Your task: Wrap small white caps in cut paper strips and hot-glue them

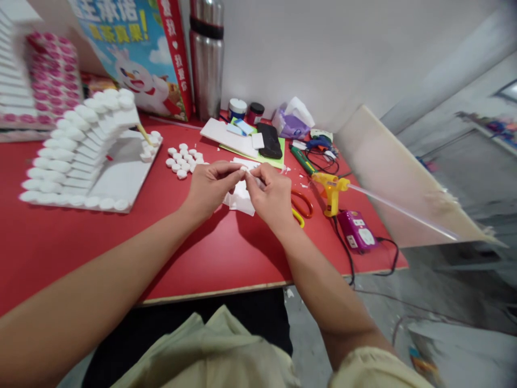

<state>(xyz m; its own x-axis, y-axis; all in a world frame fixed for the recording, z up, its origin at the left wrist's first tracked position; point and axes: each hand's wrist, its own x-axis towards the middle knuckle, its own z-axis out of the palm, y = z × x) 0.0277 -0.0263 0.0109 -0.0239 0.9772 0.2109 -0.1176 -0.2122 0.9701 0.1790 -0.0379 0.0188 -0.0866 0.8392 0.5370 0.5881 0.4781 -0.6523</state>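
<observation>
Both hands meet over white paper (242, 200) on the red table. My left hand (212, 186) pinches a small white piece (244, 169) between thumb and fingertips. From the other side, the fingertips of my right hand (270, 193) close on that same piece; its exact shape is mostly hidden by the fingers. Just left of my left hand lies a cluster of white rounded pieces (181, 160). Further left stands a white model staircase (86, 156) edged with similar rounded pieces. Orange and yellow scissor handles (302, 205) show beside my right hand.
A yellow hot glue gun (332, 188) with a long clear stick lies at right, near a purple power socket box (357, 230) with cables. At the back stand a steel thermos (207, 59), small jars (237, 109), a tissue pack (293, 119) and a black case (269, 140).
</observation>
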